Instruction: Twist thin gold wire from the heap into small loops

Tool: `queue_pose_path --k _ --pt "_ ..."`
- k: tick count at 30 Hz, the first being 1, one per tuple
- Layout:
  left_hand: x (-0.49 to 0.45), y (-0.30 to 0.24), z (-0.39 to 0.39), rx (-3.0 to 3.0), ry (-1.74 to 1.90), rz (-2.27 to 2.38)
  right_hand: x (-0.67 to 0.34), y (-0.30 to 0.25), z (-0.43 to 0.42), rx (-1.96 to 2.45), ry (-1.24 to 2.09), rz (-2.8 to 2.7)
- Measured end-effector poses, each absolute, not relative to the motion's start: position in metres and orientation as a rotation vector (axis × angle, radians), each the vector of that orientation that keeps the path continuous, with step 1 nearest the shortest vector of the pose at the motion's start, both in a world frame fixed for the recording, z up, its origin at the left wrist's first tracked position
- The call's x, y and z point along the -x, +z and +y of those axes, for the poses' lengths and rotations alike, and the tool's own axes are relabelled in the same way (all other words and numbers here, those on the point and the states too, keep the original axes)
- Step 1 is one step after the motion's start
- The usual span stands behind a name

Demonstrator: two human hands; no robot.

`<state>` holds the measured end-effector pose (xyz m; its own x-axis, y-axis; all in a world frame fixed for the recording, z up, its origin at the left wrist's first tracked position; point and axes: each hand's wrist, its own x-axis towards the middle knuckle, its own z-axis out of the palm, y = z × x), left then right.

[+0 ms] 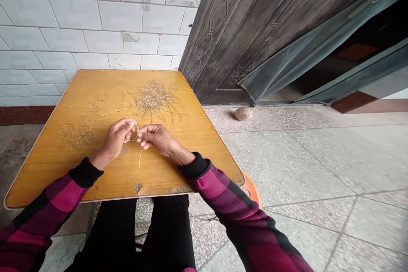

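A thin silvery wire [140,159] is held between my two hands over the wooden table [108,178]. My left hand [115,136] pinches a curved part of it, and my right hand [156,138] pinches it close by, fingertips almost meeting. One straight end hangs down below my right fingers. Beyond my hands lies a tangled pile of wires [154,97], some with loose straight ends. To the left of my left hand is a cluster of wire loops [83,136], and several more loops [98,102] lie behind it.
White wall tiles [105,15] rise behind the table. To the right stand a dark carved door [219,42] and a grey-green curtain [270,76]. A rounded pale object [243,113] rests on the floor. An orange stool [251,189] shows at the table's right corner.
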<state>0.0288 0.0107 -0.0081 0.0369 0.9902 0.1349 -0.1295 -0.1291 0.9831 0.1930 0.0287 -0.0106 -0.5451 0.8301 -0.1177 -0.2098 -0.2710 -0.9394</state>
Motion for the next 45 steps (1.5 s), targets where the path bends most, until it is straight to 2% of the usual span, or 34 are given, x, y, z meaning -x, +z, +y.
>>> queue_pose_path --k 7,13,45 --pt "-0.017 0.001 0.012 -1.316 1.409 1.077 -0.198 -0.006 0.031 0.844 1.881 -1.235" --pt "-0.019 0.006 0.006 -1.237 1.261 1.011 -0.200 -0.005 0.032 0.838 1.873 -1.197" --pt "-0.030 0.003 0.000 -1.044 1.285 0.922 -0.199 -0.006 0.033 0.656 2.112 -0.923"
